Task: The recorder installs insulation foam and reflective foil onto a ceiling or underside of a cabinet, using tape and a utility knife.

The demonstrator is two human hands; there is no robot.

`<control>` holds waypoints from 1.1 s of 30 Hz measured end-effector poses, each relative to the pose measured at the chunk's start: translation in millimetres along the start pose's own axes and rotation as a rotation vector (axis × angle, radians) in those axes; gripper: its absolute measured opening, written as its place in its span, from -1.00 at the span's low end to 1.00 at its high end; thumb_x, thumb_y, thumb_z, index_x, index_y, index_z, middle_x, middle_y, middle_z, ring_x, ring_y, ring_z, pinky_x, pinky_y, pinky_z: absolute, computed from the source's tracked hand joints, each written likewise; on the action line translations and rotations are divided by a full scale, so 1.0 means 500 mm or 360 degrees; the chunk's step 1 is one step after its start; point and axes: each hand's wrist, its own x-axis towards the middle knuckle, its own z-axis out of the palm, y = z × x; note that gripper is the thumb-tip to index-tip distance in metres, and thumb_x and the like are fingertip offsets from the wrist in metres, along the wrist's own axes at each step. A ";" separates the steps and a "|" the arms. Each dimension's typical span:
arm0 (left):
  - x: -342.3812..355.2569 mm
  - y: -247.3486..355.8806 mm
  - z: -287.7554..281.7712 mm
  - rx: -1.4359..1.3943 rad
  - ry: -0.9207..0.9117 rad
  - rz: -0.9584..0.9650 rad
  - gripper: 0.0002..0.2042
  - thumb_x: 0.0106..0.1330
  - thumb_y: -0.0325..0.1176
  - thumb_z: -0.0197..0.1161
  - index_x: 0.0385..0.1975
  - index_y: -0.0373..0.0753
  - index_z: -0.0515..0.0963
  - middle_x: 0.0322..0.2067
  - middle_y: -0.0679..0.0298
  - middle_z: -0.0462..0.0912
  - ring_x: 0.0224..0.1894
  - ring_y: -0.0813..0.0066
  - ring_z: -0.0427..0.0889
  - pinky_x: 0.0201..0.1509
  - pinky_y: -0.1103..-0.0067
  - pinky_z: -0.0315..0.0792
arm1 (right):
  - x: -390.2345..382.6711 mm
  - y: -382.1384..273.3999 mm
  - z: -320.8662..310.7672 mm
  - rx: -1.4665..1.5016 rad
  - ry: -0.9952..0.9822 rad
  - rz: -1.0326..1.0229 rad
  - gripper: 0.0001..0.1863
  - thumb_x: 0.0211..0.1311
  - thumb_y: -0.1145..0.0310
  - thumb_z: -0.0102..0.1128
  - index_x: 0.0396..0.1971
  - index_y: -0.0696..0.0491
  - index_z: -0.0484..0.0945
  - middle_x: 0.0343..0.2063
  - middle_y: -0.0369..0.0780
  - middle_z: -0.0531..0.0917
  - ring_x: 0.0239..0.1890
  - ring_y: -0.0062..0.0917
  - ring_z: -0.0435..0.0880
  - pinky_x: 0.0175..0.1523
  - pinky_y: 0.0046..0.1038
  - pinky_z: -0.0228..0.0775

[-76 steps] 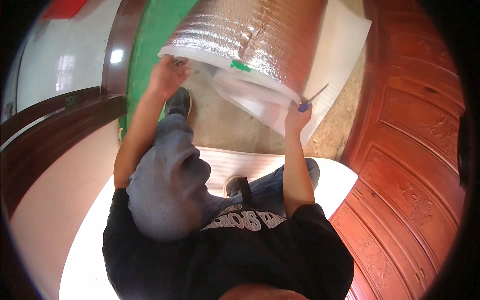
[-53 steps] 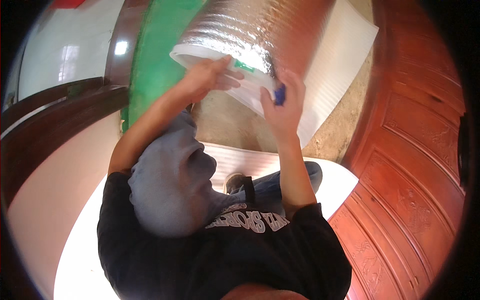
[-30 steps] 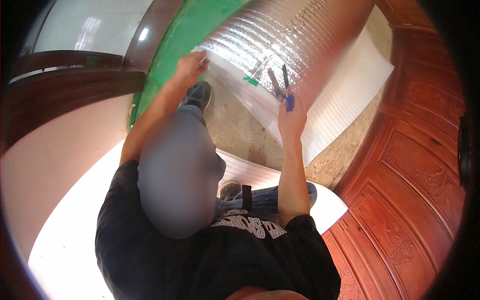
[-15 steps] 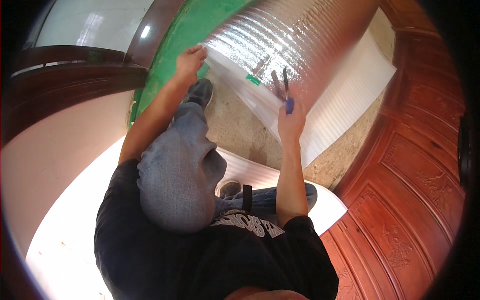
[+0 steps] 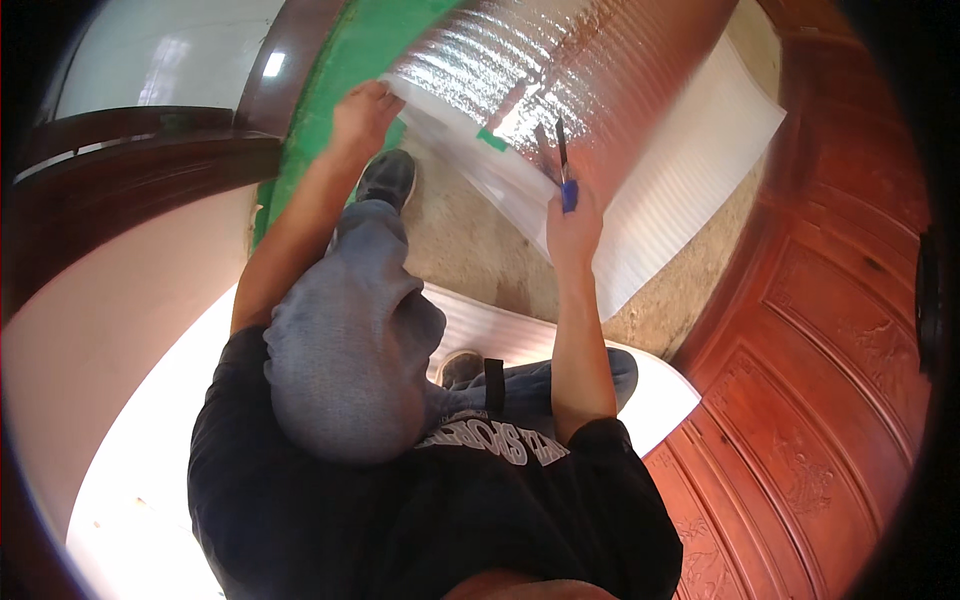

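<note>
Between the frame half a second earlier and the present one, little displacement is recorded: the right hand (image 5: 572, 222) is found at nearly the same place against the sheet, and the left hand (image 5: 362, 112) is kept at the sheet's left corner. A person is shown from above, seated on a white panel (image 5: 660, 395), with both arms extended forward. A silver foil insulation sheet (image 5: 560, 70), ribbed and reflective, is held up in front of the body, its white lower edge (image 5: 480, 170) hanging toward the floor. The left hand is closed on the upper left corner of that edge, fingers curled over it. The right hand is clamped on a pair of scissors (image 5: 557, 160) with blue handles; the blades are seen parted and laid against the foil surface, pointing upward. A small green tape piece (image 5: 491, 139) is attached to the sheet between the two hands, which are held well apart. A white corrugated panel (image 5: 690, 190) is seen behind and to the right of the foil sheet. A green strip (image 5: 330, 110) runs along the left, beside a dark shoe (image 5: 386, 178) resting on the rough floor (image 5: 470, 240). Carved red-brown wooden panelling (image 5: 820, 380) fills the right side.
</note>
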 end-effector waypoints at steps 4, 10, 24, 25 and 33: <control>-0.037 0.019 0.072 -0.0367 0.0027 -0.0178 -0.84 0.39 -0.50 0.10 -0.09 -0.35 0.44 -0.12 0.19 0.54 -0.06 0.38 0.56 0.16 0.47 0.45 | 0.006 0.008 -0.004 0.0057 0.0075 0.0016 -0.74 0.21 0.33 0.21 -0.22 0.20 0.55 -0.33 0.02 0.59 -0.25 -0.12 0.60 -0.11 -0.23 0.41; 0.003 0.031 0.010 -0.0353 -0.0267 -0.0243 -0.86 0.41 -0.50 0.11 -0.10 -0.35 0.45 -0.29 0.29 0.49 -0.31 0.49 0.43 -0.13 0.59 0.39 | 0.013 -0.005 -0.005 0.0114 0.0015 0.0045 -0.77 0.20 0.33 0.20 -0.26 0.19 0.54 -0.41 -0.03 0.58 -0.35 -0.16 0.57 -0.19 -0.28 0.39; -0.028 0.078 0.052 -0.0319 -0.0302 -0.0325 -0.78 0.42 -0.49 0.10 0.02 -0.36 0.41 -0.01 0.18 0.53 0.08 0.35 0.50 0.20 0.47 0.40 | 0.022 -0.039 -0.031 0.0195 0.0027 0.0116 -0.68 0.11 0.39 0.23 -0.11 0.16 0.54 -0.07 -0.08 0.53 -0.05 -0.11 0.58 0.01 -0.21 0.47; -0.021 0.081 0.046 -0.0295 -0.0321 -0.0259 -0.74 0.39 -0.49 0.15 0.04 -0.30 0.40 -0.04 0.21 0.54 0.00 0.38 0.52 0.19 0.45 0.40 | 0.021 -0.024 -0.024 0.0202 0.0013 0.0068 -0.66 0.11 0.39 0.25 -0.09 0.15 0.53 -0.06 -0.09 0.53 -0.07 -0.11 0.59 -0.01 -0.21 0.49; -0.106 0.101 0.115 0.0206 -0.0092 0.0072 -0.32 0.26 -0.53 0.25 0.36 -0.36 0.06 -0.10 0.14 0.52 -0.08 0.39 0.55 0.18 0.41 0.43 | 0.012 -0.050 -0.020 0.0175 0.0044 0.0128 -0.65 0.12 0.38 0.26 -0.09 0.15 0.53 -0.07 -0.09 0.52 -0.09 -0.11 0.59 -0.05 -0.18 0.49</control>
